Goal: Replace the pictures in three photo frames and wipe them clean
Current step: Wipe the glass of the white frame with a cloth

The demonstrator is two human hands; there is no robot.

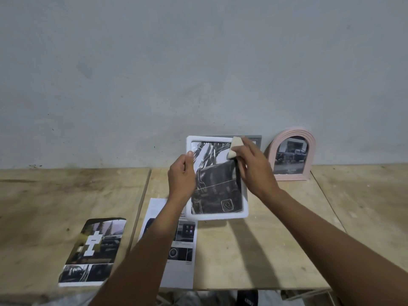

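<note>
While two loose sheets lie flat toward the near edge of the surface (pixel 265 250), a dark print (pixel 92 250) at the left and a white page (pixel 178 261) partly under the left forearm, the swapping looks well along; which sheets are old and which spare I cannot tell. Above the middle of the surface the white frame (pixel 217 215) is held up clear of it with a dark picture inside, so it seems to be at the wiping step. The left hand (pixel 181 175) grips its left rim, thumb on the front. The right hand (pixel 254 171) pinches a beige pad (pixel 235 149) against the glass near the frame's top right corner. At the far edge a grey frame (pixel 257 139), mostly hidden, and a pink frame (pixel 291 155) showing a picture stand against the wall; whether either has been wiped I cannot tell.
</note>
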